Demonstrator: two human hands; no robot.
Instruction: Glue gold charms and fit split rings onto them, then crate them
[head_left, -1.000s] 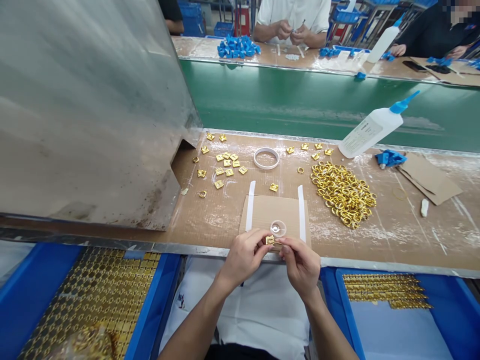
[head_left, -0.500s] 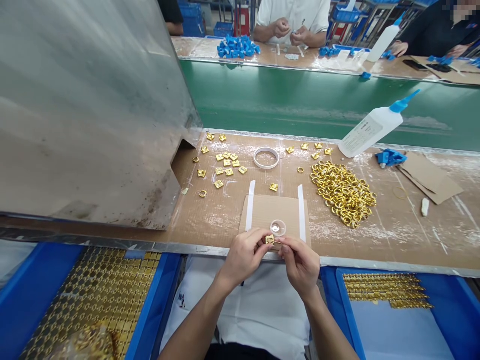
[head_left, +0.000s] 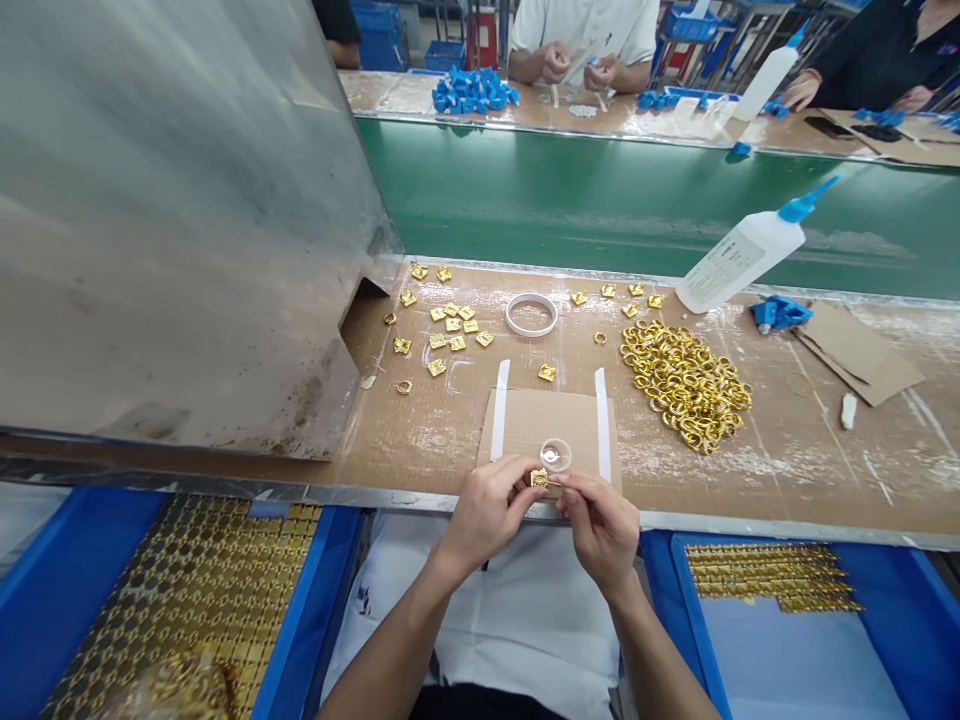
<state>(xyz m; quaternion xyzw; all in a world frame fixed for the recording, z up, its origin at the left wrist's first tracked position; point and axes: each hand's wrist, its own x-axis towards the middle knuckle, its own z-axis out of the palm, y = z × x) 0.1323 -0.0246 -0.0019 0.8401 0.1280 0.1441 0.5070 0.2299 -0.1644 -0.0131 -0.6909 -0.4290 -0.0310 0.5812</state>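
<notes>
My left hand (head_left: 493, 508) pinches a small square gold ornament (head_left: 538, 478) between thumb and fingertips at the bench's near edge. Opposite it, my right hand (head_left: 604, 525) is closed on a thin stick-like tool (head_left: 555, 484), whose tip meets the ornament's right side. Most of that tool is hidden by my fingers, so its kind is unclear. Just beyond my fingertips a small clear round cup (head_left: 556, 455) stands on a cardboard sheet (head_left: 547, 415) held by two white tape strips. A heap of gold rings (head_left: 686, 385) lies to the right.
Several square gold pieces (head_left: 454, 325) lie around a white tape roll (head_left: 532, 315). A tilted white bottle (head_left: 742, 262) stands back right. A metal housing (head_left: 172, 230) blocks the left. Blue trays (head_left: 296, 625) flank my lap. Co-workers sit beyond the green belt (head_left: 600, 200).
My hands, the ornament and the tool stay nearly in place. Across the belt, a co-worker's hands have shifted slightly, and a small blue piece on the belt has moved right.
</notes>
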